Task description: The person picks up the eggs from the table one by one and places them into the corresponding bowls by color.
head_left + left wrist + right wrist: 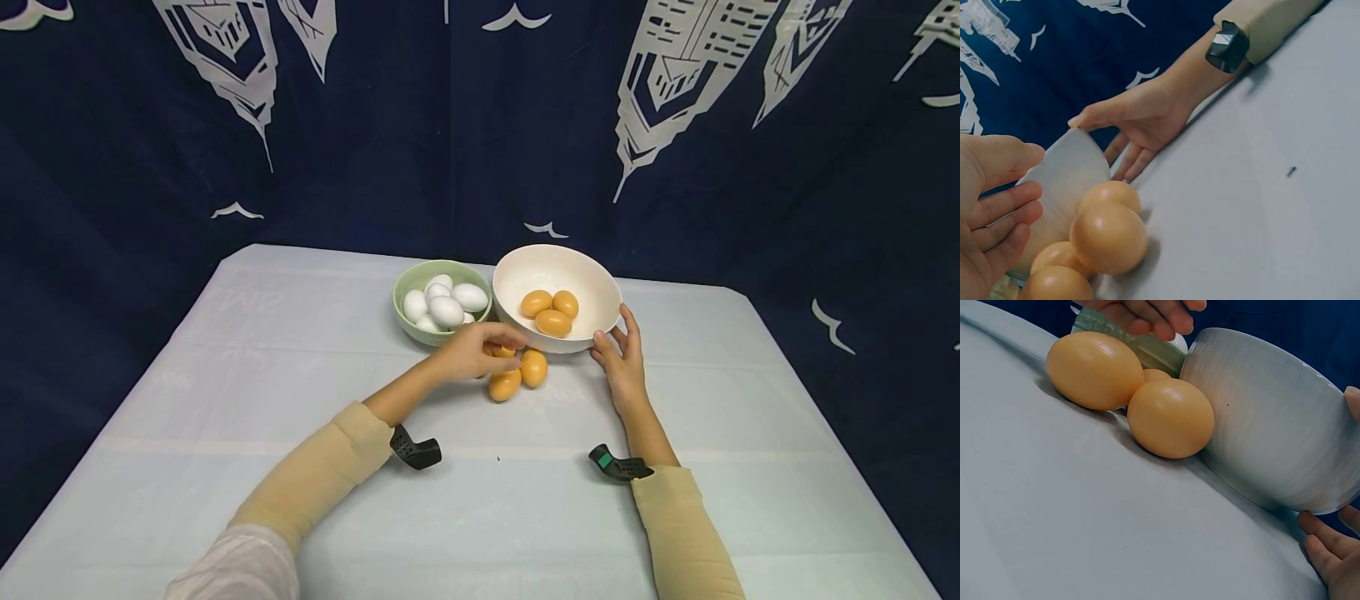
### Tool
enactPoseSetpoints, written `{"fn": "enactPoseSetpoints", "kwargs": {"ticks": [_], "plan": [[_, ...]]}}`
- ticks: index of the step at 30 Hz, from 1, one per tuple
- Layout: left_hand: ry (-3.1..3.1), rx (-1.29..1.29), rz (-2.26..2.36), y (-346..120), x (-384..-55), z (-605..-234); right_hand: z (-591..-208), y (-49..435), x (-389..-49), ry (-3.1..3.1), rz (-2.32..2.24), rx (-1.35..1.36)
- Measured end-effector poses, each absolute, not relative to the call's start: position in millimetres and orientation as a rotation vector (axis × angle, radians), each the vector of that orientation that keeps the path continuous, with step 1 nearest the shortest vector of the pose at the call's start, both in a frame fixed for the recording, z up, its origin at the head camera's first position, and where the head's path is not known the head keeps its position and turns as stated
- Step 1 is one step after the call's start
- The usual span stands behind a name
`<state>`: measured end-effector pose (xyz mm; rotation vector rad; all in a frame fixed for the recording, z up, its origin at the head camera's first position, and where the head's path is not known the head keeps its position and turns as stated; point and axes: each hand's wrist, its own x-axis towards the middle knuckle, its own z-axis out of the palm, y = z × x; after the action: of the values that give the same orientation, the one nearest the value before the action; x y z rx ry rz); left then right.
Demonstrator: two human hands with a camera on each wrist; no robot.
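Note:
In the head view, a large white bowl (pixel 596 287) holds three orange-brown eggs (pixel 553 323). My right hand (pixel 624 367) grips its right side, thumb at the rim; the right wrist view shows the fingers (pixel 1329 540) low by the base of the bowl (pixel 1272 425). My left hand (pixel 476 352) hovers in front of the two bowls, over a cluster of brown eggs (pixel 534 368) on the table. Its relaxed fingers (pixel 1007 206) hold nothing in the left wrist view, with the loose eggs (pixel 1109 237) just beside them. Part of the cluster is hidden beneath this hand.
A smaller green bowl (pixel 411 330) filled with several white eggs (pixel 447 312) stands left of the white bowl, rims close together. Both are near the far edge of the pale-covered table (pixel 487 517). Behind it hangs a dark blue curtain (pixel 450 167) with white prints.

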<state>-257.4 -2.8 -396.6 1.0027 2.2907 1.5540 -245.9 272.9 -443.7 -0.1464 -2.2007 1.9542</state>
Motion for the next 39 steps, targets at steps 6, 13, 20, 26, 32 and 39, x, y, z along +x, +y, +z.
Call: {"fn": "enactPoseSetpoints", "kwargs": {"ticks": [6,13,20,26,32,39], "plan": [[2.252,1.012,1.567,-6,-253,-404,-444,273,-246,-2.197,1.956,-0.146],[2.259,1.060,1.524,-6,-250,-410,-445,273,-246,-2.186,1.977,-0.146],[2.282,1.058,1.479,-7,-244,-412,-446,273,-246,-2.201,1.959,-0.151],[2.335,1.068,1.442,-8,-241,-415,-445,272,-245,-2.187,1.971,-0.143],[2.378,1.116,1.437,-8,-240,-418,-445,272,-246,-2.183,1.987,-0.139],[2.327,1.141,1.510,-6,-236,-423,-444,272,-246,-2.190,1.980,-0.157]]}}
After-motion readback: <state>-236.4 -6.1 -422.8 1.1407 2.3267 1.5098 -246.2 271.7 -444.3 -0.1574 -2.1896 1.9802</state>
